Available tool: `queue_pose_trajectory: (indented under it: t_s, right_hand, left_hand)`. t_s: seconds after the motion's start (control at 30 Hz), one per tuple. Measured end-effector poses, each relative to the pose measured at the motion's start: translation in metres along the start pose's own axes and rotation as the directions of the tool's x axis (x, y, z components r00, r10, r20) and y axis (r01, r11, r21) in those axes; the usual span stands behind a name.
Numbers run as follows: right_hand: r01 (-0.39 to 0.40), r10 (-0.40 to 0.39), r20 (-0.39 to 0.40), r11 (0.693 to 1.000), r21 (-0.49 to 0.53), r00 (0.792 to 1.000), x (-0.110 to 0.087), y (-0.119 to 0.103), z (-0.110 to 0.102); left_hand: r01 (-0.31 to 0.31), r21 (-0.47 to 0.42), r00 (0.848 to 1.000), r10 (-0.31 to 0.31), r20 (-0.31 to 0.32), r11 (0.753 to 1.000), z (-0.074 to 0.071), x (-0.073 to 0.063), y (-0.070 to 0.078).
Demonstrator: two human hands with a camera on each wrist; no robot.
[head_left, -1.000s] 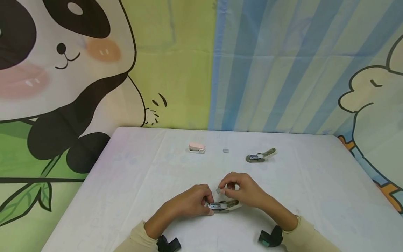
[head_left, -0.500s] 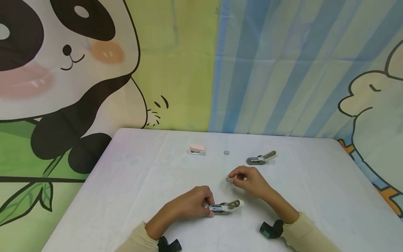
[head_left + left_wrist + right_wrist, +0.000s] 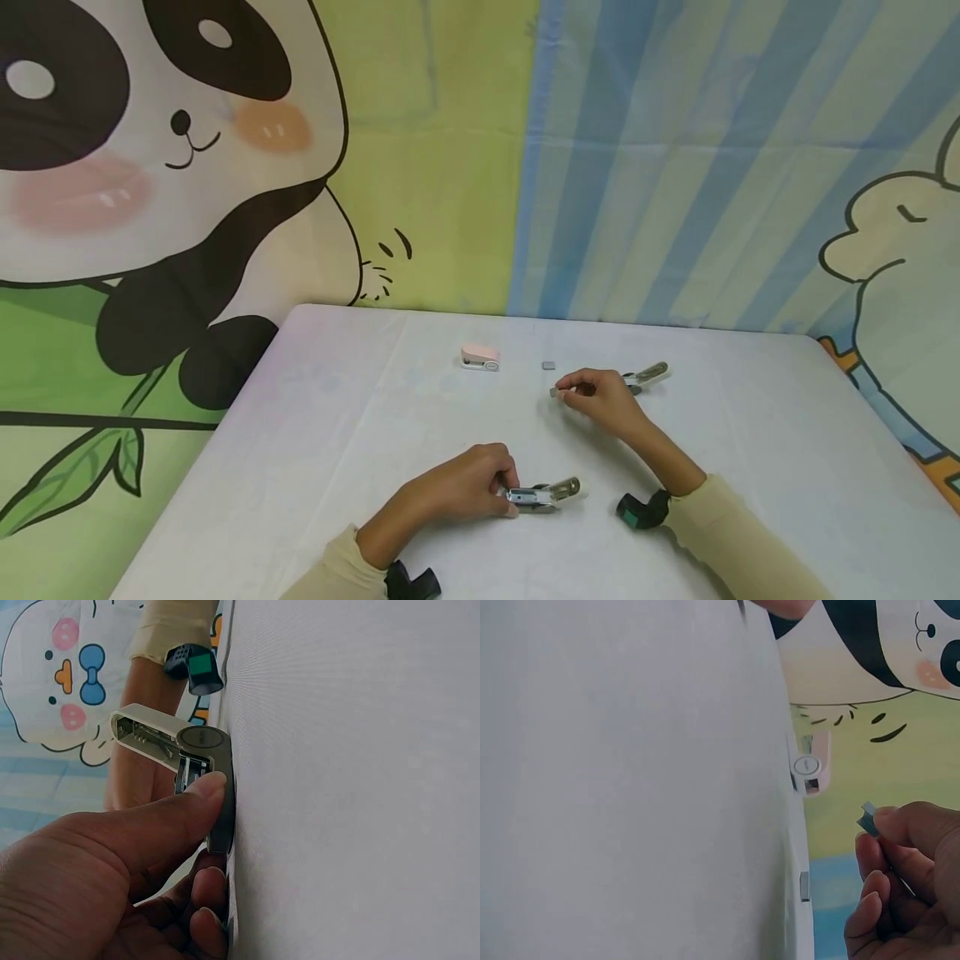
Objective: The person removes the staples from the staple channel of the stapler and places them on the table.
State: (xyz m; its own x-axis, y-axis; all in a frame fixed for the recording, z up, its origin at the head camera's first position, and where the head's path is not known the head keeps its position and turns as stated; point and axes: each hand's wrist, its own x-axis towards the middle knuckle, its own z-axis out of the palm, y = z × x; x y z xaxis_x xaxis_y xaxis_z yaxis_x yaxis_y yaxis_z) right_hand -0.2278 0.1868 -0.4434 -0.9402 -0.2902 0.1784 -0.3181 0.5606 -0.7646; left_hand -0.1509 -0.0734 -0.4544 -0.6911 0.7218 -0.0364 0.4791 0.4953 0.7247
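My left hand (image 3: 472,482) pinches the near end of a small stapler (image 3: 531,497) on the white table. Its top is swung up to the right, baring the metal staple channel; in the left wrist view the thumb presses beside that channel on the stapler (image 3: 206,741). Farther back and to the right, my right hand (image 3: 606,405) holds a short strip of staples (image 3: 867,820) between thumb and fingertips, raised above the tabletop. A second strip of staples (image 3: 548,365) lies just beyond it. Behind the right hand, another opened stapler (image 3: 654,373) is partly hidden.
A closed pink stapler (image 3: 480,358) stands toward the back of the white table (image 3: 360,433). A printed cloth with a panda (image 3: 225,167) hangs behind the table's far edge. Dark camera mounts (image 3: 643,510) sit at both wrists.
My right hand has moved away from the held stapler, back and to the right, carrying the strip of staples. The left hand keeps its hold on the stapler. The head view has shifted slightly.
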Motion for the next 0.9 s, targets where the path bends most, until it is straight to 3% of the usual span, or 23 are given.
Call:
queue_pose_trajectory:
  t_s: [0.6, 0.9]
  right_hand:
    - [-0.059, 0.066, 0.055, 0.992, -0.113, 0.996, 0.034, 0.007, 0.013]
    - [-0.102, 0.114, 0.076, 0.985, -0.139, 0.991, 0.037, 0.006, 0.015]
  left_hand:
    - [0.01, 0.011, 1.0, -0.01, 0.011, 1.0, -0.001, -0.001, 0.001]
    - [-0.005, 0.007, 1.0, 0.004, 0.011, 1.0, 0.0, 0.0, -0.002]
